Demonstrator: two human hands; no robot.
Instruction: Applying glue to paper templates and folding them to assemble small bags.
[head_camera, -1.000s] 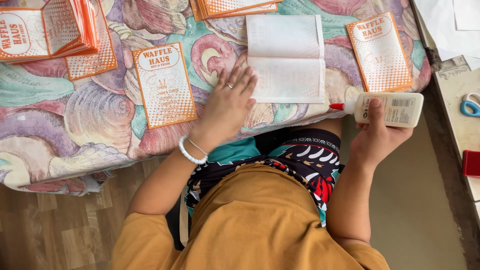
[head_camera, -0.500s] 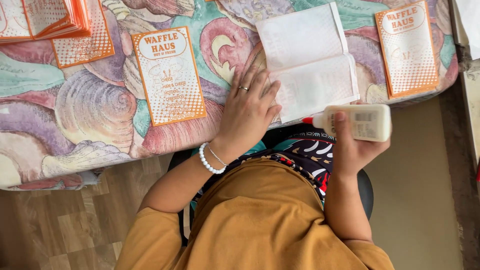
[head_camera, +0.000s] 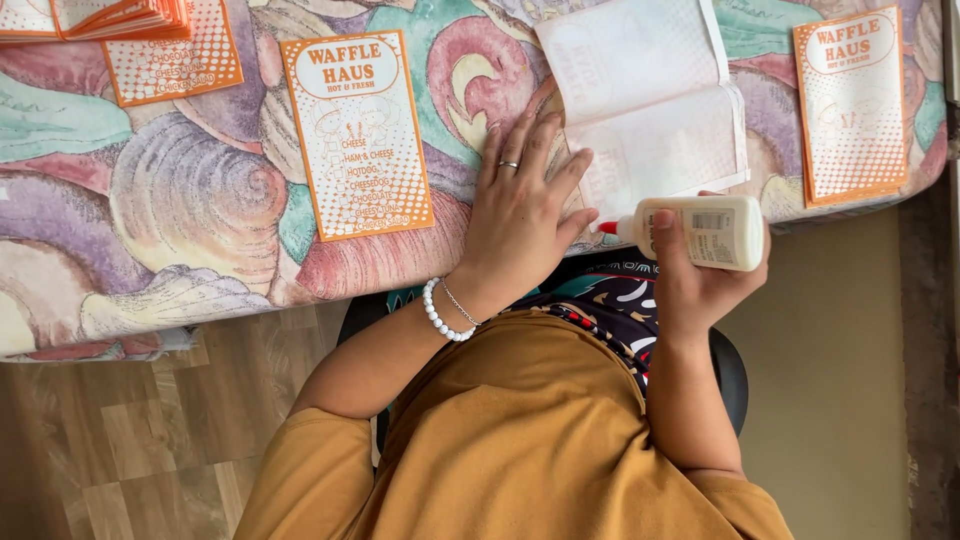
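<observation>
Beside white bag (head_camera: 650, 110), glue bottle (head_camera: 715, 232) in right hand's (head_camera: 700, 275) grip

Top left of the shell-patterned tablecloth (head_camera: 190, 190), the stack of orange sheets (head_camera: 110, 18) runs off the upper edge, only its lower strip showing. The white paper bag (head_camera: 650, 100) loses its top to that same edge. The right hand (head_camera: 700, 280) covers the underside of the glue bottle (head_camera: 705, 232), and the bottle's label is too small to make out. The left hand (head_camera: 520, 225) hides the bag's near corner.
</observation>
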